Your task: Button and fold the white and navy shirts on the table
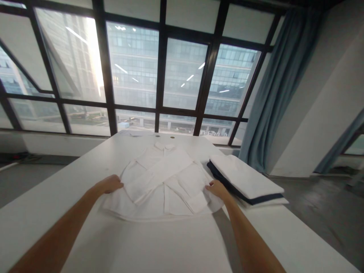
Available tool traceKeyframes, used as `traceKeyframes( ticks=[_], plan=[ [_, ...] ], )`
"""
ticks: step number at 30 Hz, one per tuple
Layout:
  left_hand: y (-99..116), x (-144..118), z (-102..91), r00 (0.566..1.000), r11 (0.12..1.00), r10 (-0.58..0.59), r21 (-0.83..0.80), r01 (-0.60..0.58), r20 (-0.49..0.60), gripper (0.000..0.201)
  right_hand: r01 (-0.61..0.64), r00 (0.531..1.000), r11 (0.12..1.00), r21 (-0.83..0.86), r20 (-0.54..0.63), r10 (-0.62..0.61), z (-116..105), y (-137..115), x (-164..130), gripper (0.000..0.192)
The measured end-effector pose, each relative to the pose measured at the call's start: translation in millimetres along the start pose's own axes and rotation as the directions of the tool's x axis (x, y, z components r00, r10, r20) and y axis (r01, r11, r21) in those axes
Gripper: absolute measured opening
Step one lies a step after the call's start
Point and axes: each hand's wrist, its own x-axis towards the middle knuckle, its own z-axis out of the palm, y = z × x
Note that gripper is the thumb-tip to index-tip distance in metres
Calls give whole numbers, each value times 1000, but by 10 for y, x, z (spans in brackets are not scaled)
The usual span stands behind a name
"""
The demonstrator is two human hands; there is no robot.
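A white shirt (162, 178) lies flat on the white table (170, 242), collar toward the window, both sleeves folded across its front. My left hand (110, 184) rests on the shirt's left edge, fingers curled over the cloth. My right hand (216, 187) touches the right edge near the folded sleeve cuff. Whether either hand pinches the fabric or only presses it I cannot make out.
A stack of folded white and dark blue garments (246, 178) lies at the table's right edge, close to my right hand. Behind the table is a large black-framed window (159, 76), with a blue curtain (275, 87) at the right. Grey floor lies beyond both table sides.
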Motion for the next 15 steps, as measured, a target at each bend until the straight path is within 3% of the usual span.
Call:
traceKeyframes(
  ticks=[3,6,10,13,15],
  plan=[
    [319,-110,-139,998,996,21,89,-16,-61,18,10,1000,1000,5,-13,-10,39,22,35,19],
    [802,-272,-117,985,979,116,182,-92,-129,26,20,1000,1000,-9,6,-20,51,21,42,21],
    [1349,-386,239,961,946,277,182,-268,-25,24,21,1000,999,-31,20,-21,21,-10,4,25],
    [1527,-334,542,947,945,306,91,-315,101,22,4,1000,999,-40,21,-3,-9,-37,-25,30],
    [1561,-264,644,938,945,317,39,-326,142,20,1,1000,1000,-32,31,0,-24,-51,-35,33]
  ],
)
